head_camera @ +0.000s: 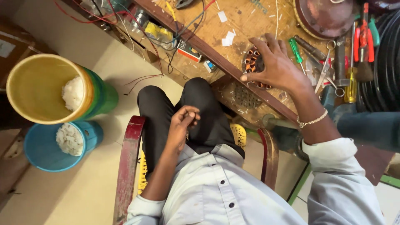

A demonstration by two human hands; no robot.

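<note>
My right hand (277, 66) rests with fingers spread over a round motor stator with copper windings (251, 63) at the near edge of the wooden workbench (216, 25). A bead bracelet circles that wrist. My left hand (182, 123) lies on my lap over black trousers, its fingers curled together; whether they pinch something small I cannot tell. I sit in a chair with dark red arms (130, 158) and a yellow seat.
A green-handled screwdriver (296, 50), scissors (325, 68), red pliers (364, 31), a round metal cover (325, 16) and loose wires lie on the bench. A yellow bucket (39, 87) and a blue tub (46, 146) holding white scraps stand on the floor at left.
</note>
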